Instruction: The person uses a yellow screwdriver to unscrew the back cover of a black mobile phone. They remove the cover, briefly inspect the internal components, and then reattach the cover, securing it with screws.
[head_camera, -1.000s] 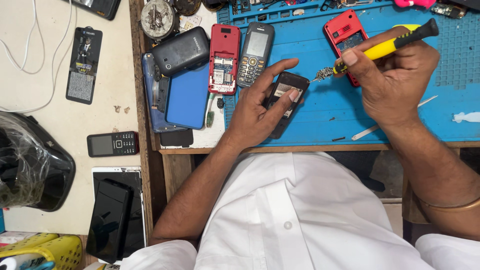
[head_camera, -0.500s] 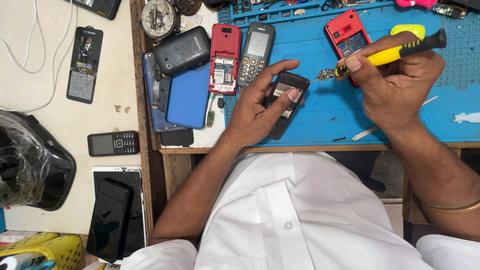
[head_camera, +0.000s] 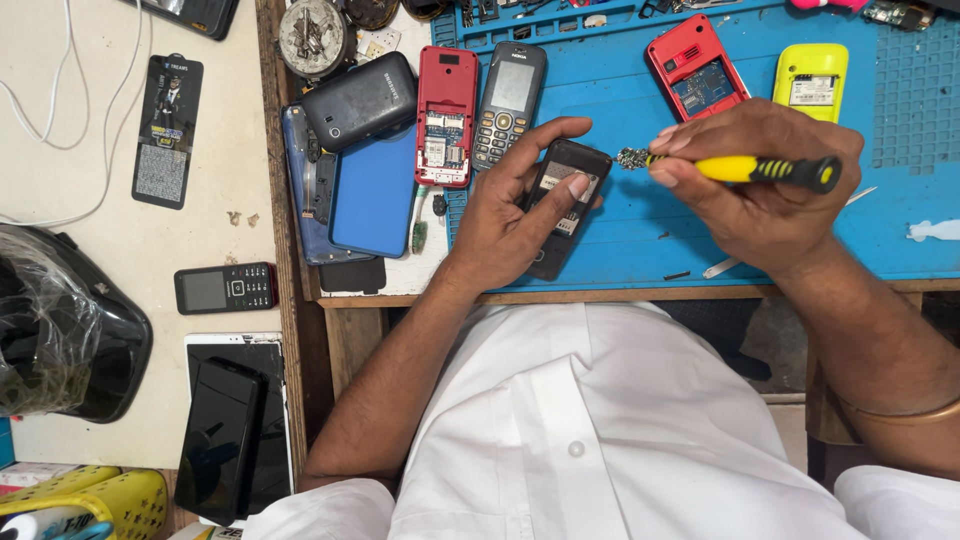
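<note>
My left hand (head_camera: 510, 220) grips a small black phone (head_camera: 563, 205) with its back open, holding it over the blue work mat (head_camera: 640, 230). My right hand (head_camera: 760, 185) holds a yellow-and-black screwdriver (head_camera: 745, 168) almost level, its metal tip pointing left and close to the top corner of the black phone. Just beyond my hands lie an opened red phone (head_camera: 698, 70) and a yellow phone (head_camera: 811, 80).
To the left of the mat lie a red phone shell (head_camera: 446, 115), a grey keypad phone (head_camera: 508, 105), a blue phone (head_camera: 372, 195) and a dark one (head_camera: 360, 100). The side table holds a small black phone (head_camera: 226, 288), a tablet with a black phone on it (head_camera: 230, 430) and a black bag (head_camera: 60, 340).
My right hand has swung the screwdriver from a slant to nearly level and lowered it, bringing the tip closer to the black phone. My left hand keeps its grip.
</note>
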